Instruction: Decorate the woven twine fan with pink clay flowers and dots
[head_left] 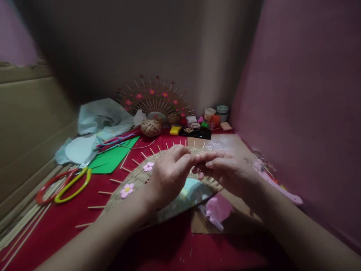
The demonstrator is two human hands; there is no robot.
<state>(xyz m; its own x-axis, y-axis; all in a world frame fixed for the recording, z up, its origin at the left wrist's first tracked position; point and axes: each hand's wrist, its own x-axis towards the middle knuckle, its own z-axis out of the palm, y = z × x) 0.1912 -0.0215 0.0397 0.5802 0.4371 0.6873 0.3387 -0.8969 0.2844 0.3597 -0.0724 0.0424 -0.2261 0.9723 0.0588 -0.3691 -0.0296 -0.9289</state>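
My left hand (172, 171) and my right hand (225, 167) meet at the fingertips above a half-round woven fan shape (113, 201). The fingers of both are closed in a pinch, and whatever lies between them is too small or hidden to make out. Thin sticks stand out around the woven rim. Two pink clay flowers, one with a yellow centre (126, 190) and a plainer one (148, 166), sit on its left side. A mirror-like half disc (194, 192) fills its middle. Just below my right hand lies a lump of pink clay (218, 207) on plastic wrap.
Scissors (66, 184) with red and yellow handles lie left on green paper (113, 160). Behind are a twine ball (151, 128), a dark phone (196, 132), clay packs and a finished flowered fan (155, 96). Cardboard (237, 146) and a pink tool (282, 188) lie right.
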